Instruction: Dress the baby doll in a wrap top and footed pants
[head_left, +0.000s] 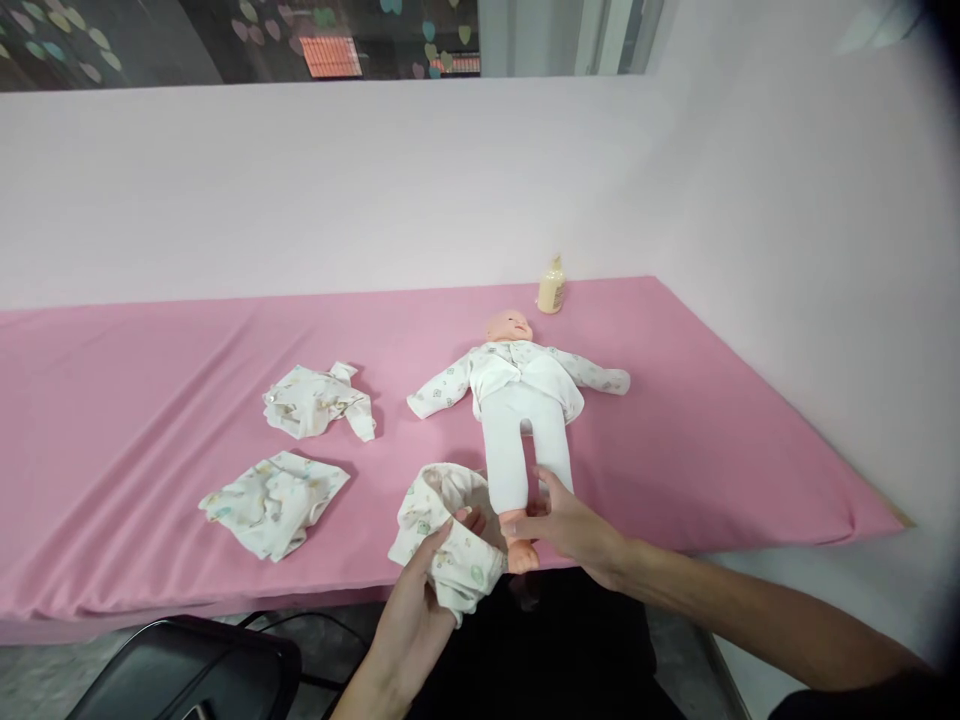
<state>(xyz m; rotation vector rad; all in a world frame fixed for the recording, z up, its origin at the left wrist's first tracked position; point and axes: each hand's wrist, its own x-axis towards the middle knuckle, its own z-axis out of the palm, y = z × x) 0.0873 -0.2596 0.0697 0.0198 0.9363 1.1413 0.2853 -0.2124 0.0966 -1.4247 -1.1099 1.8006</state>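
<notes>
A baby doll [525, 400] lies on its back on a pink-covered table, head toward the wall. It wears a printed white top with long sleeves spread wide and plain white leggings. My right hand [559, 520] closes around the doll's lower leg, just above the bare foot [523, 556]. Beside that foot, my left hand [427, 600] grips a printed white baby garment [450, 530], thumb outside and fingertips inside its opening. The garment is bunched, so its exact kind is unclear. The doll's other foot is hidden behind my right hand.
Two more printed white garments, one crumpled [319, 400] and one folded [275, 503], lie on the pink cloth [135, 400] to the left. A pale yellow pump bottle [551, 288] stands behind the doll's head. A black chair [187, 670] is below the table's front edge. Walls border the back and right.
</notes>
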